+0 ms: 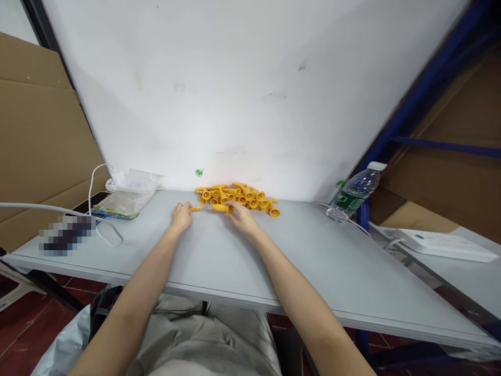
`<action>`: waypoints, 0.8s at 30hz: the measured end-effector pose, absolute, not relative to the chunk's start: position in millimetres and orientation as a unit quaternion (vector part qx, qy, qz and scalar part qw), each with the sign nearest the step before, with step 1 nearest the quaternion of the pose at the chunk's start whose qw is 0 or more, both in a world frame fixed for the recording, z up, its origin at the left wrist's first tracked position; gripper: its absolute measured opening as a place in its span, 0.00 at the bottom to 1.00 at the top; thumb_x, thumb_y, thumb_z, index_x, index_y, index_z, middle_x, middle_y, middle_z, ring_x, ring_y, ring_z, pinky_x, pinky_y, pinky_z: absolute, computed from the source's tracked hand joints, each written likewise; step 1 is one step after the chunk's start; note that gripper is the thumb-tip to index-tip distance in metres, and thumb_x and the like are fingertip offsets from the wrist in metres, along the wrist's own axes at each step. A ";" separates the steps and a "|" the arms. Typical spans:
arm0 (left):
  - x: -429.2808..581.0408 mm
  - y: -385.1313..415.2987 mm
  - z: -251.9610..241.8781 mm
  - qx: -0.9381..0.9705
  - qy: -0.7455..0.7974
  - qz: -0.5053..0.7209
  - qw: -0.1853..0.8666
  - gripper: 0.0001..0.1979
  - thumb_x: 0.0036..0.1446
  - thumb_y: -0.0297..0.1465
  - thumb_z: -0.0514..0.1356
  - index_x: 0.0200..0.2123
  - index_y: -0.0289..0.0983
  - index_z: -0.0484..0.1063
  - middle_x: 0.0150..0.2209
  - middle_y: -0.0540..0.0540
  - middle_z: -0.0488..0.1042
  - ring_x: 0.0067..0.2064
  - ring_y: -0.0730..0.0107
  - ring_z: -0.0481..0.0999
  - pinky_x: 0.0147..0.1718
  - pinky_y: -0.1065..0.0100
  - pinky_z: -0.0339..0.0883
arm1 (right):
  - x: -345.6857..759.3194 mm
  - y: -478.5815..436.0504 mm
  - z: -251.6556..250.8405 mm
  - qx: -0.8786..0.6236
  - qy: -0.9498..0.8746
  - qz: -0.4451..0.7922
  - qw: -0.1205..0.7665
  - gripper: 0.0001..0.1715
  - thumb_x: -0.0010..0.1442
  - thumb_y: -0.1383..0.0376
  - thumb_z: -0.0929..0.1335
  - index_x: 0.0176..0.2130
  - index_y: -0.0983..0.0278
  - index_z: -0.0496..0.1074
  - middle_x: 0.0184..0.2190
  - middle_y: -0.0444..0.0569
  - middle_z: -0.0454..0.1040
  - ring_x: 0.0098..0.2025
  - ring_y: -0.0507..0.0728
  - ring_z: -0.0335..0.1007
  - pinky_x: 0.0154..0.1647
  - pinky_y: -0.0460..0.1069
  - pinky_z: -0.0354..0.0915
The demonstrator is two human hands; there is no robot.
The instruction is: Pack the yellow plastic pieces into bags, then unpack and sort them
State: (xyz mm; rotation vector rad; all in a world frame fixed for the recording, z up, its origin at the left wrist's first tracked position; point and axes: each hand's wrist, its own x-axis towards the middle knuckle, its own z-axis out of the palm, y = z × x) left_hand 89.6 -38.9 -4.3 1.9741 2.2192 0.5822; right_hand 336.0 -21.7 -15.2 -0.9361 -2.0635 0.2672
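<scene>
My left hand and my right hand rest on the grey table, both pinched on one long yellow plastic piece held level between them. The left fingers grip its thin end, the right fingers its thicker end. Just behind it, against the white wall, lies a pile of several yellow funnel-shaped plastic parts.
A clear plastic bag with a white cable lies at the back left beside a dark device. A water bottle lies tilted at the back right. A white power strip sits on the neighbouring table. Cardboard sheets stand left and right.
</scene>
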 end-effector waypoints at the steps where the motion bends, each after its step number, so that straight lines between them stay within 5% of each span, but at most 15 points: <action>1: 89.3 -38.5 -4.4 0.648 0.733 0.199 0.057 0.18 0.60 0.24 0.50 0.51 0.42 0.68 0.48 0.39 0.68 0.51 0.57 0.71 0.50 0.61 0.60 | 336.6 -21.5 -15.3 -0.376 -0.822 0.106 0.415 0.21 0.56 0.68 0.67 0.51 0.62 0.70 0.50 0.56 0.74 0.51 0.62 0.71 0.53 0.61 0.67; 16: 95.3 -35.2 -11.0 0.720 0.597 0.346 0.080 0.14 0.58 0.27 0.56 0.47 0.41 0.73 0.41 0.45 0.65 0.43 0.65 0.72 0.47 0.65 0.66 | 334.3 -25.9 -13.3 -0.365 -0.822 0.120 0.421 0.22 0.58 0.67 0.67 0.53 0.61 0.70 0.52 0.55 0.74 0.53 0.62 0.72 0.56 0.60 0.67; 24: 95.9 -38.0 -7.1 0.739 0.543 0.394 0.060 0.12 0.54 0.29 0.60 0.43 0.41 0.76 0.34 0.50 0.67 0.34 0.71 0.71 0.40 0.68 0.67 | 335.7 -24.3 -6.1 -0.366 -0.756 0.262 0.476 0.27 0.61 0.53 0.66 0.56 0.60 0.67 0.53 0.57 0.72 0.52 0.61 0.72 0.51 0.58 0.69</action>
